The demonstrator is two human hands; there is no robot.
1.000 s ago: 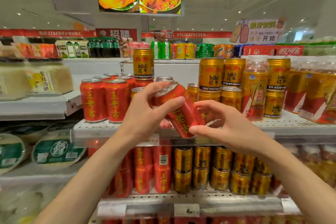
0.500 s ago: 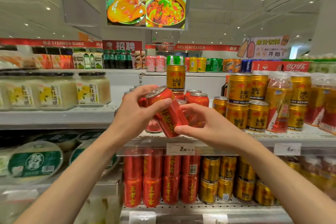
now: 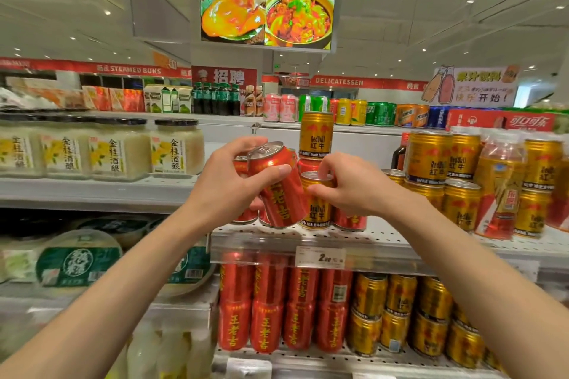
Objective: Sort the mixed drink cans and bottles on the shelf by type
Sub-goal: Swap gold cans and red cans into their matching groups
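My left hand (image 3: 228,181) grips a red herbal-tea can (image 3: 277,184), tilted with its top to the upper left, just above the white perforated shelf (image 3: 385,240). My right hand (image 3: 354,186) curls round a gold energy-drink can (image 3: 317,203) that stands on the shelf right of the red one. Other red cans (image 3: 351,220) stand behind and beside them, partly hidden by my hands. Another gold can (image 3: 316,135) sits on top of a red can further back. A stacked group of gold cans (image 3: 431,160) fills the shelf to the right.
Orange drink bottles (image 3: 500,188) stand among the gold cans at right. Jars of rice wine (image 3: 177,148) line the left shelf. The shelf below holds red cans (image 3: 264,308) and gold cans (image 3: 400,314). A price tag (image 3: 320,257) hangs on the shelf edge.
The view shifted left and up along the shelf. My right hand let go of the red can's lower end and took hold of the gold can; my left hand keeps the red can.
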